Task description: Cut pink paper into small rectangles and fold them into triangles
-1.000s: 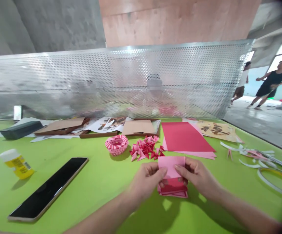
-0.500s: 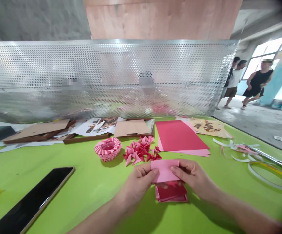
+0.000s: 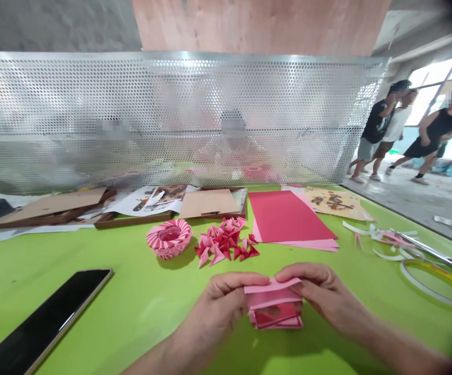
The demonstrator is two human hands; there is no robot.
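Note:
A small pink paper rectangle (image 3: 270,298) is held between both my hands, its upper edge bending over toward me. My left hand (image 3: 221,307) pinches its left end, and my right hand (image 3: 323,291) grips the right end, with the index fingers along the top. Just below the paper lies a small stack of red and pink paper pieces (image 3: 278,317), partly hidden by it. Beyond my hands is a heap of folded red and pink paper triangles (image 3: 226,240). To its left stands a round woven-looking ring of folded pink and red paper (image 3: 170,238).
Red and pink sheets (image 3: 292,216) lie behind my right hand. A phone (image 3: 46,323) is at the left. Scissors (image 3: 437,250), paper strips and a tape roll (image 3: 432,281) sit at the right. A perforated metal screen (image 3: 179,120) borders the back; people (image 3: 382,125) walk beyond.
The pink paper, flat and facing me before, now has its upper edge bent over. My index fingers have moved onto the top edge, and both hands sit slightly lower.

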